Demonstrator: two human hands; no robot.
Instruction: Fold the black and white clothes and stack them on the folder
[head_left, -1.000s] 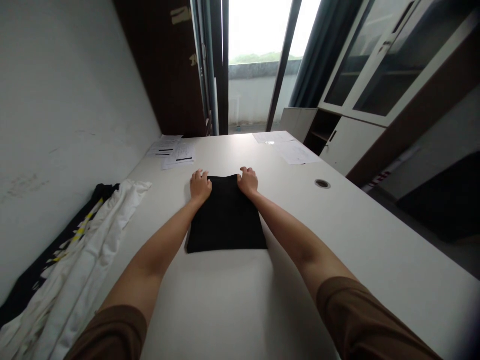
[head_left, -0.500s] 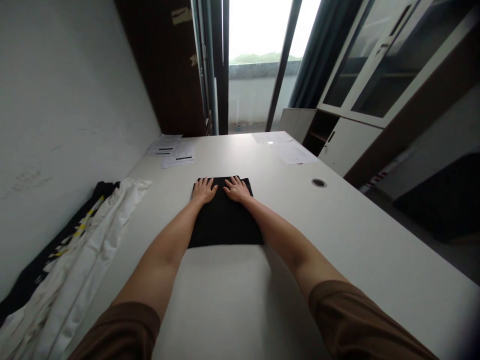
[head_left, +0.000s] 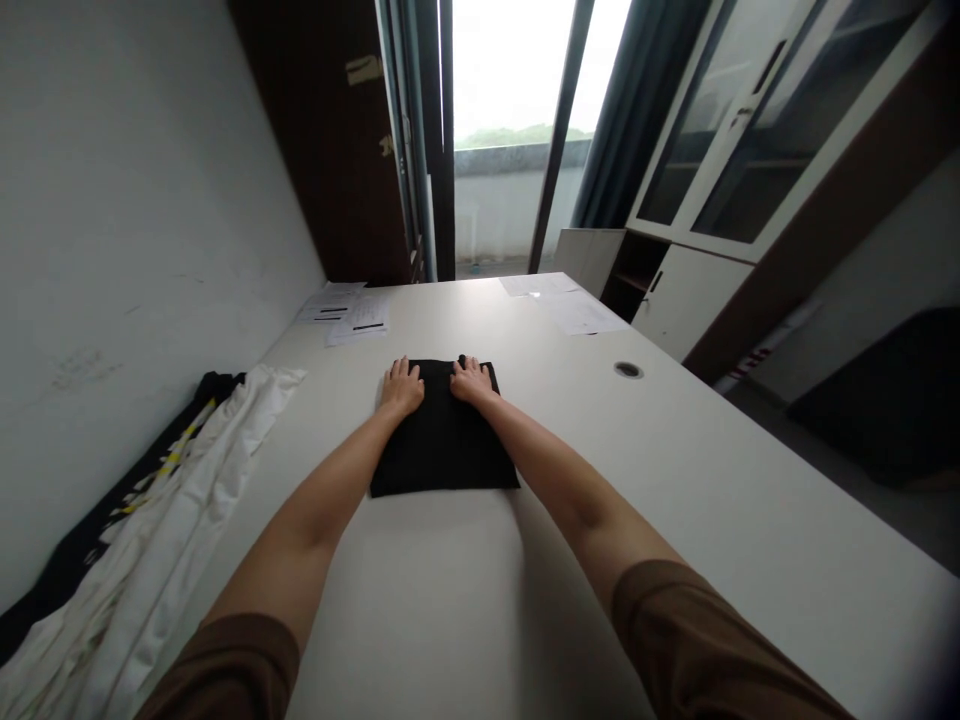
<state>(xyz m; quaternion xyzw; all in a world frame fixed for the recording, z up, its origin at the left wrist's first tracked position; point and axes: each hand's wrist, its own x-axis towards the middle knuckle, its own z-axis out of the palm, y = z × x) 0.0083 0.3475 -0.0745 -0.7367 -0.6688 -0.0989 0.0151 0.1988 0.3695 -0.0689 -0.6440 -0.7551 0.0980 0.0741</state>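
A folded piece of black cloth lies on the white table in front of me, its kind not clear. My left hand rests palm down on its far left corner, fingers stretched forward. Over the far right part lies my right hand, fingers extended across the far edge. A small bump of the cloth rises by the right fingertips, and the far edge between my hands is slightly wavy.
Along the wall on the left lies a pile of white, black and yellow cloth. Paper sheets sit at the far left, and more papers at the far right. A round cable hole is in the table.
My left thumb has drawn in and the fingers of both hands are less spread. The cloth's far edge has become wavy, with a bump at the right hand. The view has tilted slightly.
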